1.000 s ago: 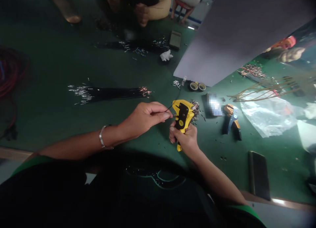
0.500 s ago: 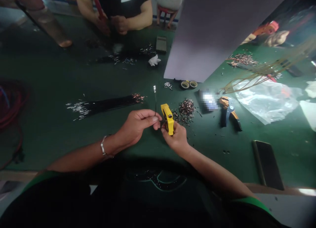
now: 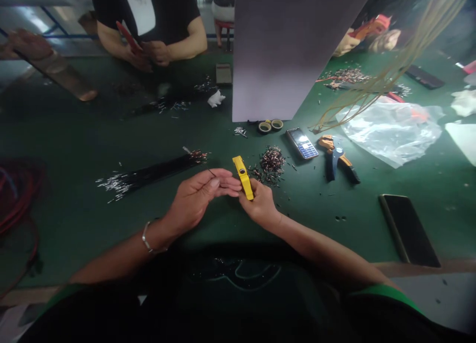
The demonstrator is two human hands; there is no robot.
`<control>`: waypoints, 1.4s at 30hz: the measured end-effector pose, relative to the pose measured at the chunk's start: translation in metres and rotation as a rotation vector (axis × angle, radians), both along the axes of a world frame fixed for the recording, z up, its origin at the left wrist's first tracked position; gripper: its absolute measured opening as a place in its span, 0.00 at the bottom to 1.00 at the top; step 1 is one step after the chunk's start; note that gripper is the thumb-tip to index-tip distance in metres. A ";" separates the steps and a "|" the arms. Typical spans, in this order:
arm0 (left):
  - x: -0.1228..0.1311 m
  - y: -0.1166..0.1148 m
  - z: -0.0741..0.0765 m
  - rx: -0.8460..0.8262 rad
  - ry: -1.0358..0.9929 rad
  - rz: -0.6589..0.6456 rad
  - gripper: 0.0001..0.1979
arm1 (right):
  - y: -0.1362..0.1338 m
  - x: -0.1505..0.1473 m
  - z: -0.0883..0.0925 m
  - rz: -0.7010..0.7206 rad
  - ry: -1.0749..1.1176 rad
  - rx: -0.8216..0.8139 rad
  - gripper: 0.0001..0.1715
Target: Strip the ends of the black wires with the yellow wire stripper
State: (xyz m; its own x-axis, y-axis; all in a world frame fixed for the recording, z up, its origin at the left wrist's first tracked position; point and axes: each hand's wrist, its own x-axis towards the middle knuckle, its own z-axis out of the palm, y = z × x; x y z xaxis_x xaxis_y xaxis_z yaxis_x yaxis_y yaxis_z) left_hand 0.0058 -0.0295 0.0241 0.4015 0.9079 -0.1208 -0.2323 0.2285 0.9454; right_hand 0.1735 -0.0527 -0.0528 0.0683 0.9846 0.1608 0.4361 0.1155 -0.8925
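Right hand [image 3: 260,206]: grip closed round the lower end of a yellow hand tool [image 3: 243,177], held just above the green tabletop [image 3: 92,135]. The tool is seen edge-on, with its long axis running up and slightly left, away from the body. Its head is the far end, clear of the fingers.

Left hand [image 3: 197,197]: thumb and fingertips pinched narrow on 1 thin black wire [image 3: 211,173]. Only a short dark stub shows above the fingers and the rest is hidden, so I cannot tell its length.

Key relation: the wire lies just left of the tool, and the left fingertips nearly touch the tool's side about halfway along it. The wire stub points up and left, roughly parallel to the tool axis rather than across it. The left hand is the nearer one to the wire, and the 2 hands are almost touching.

Around them:
- A wire bundle [image 3: 148,173] lies to the left, long axis left-right, with bright ends.
- A pile of loose metal terminals [image 3: 271,159] sits just right of the tool head.
- A keypad phone [image 3: 302,143] and an orange-handled tool [image 3: 336,157] lie further right.
- 2 tape rolls [image 3: 270,126] lie beyond the pile.
- A co-worker's hands [image 3: 148,53] are at the far edge, well apart.
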 end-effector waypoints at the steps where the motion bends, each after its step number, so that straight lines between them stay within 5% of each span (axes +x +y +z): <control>1: 0.000 0.000 -0.002 -0.006 0.011 0.013 0.10 | 0.001 0.000 0.000 -0.004 0.003 -0.007 0.06; 11: 0.002 0.003 -0.012 0.177 -0.057 -0.046 0.09 | 0.003 0.000 -0.003 0.022 0.001 -0.065 0.05; 42: -0.002 -0.003 -0.019 0.171 0.038 0.130 0.07 | -0.002 -0.007 -0.001 0.172 -0.076 0.041 0.06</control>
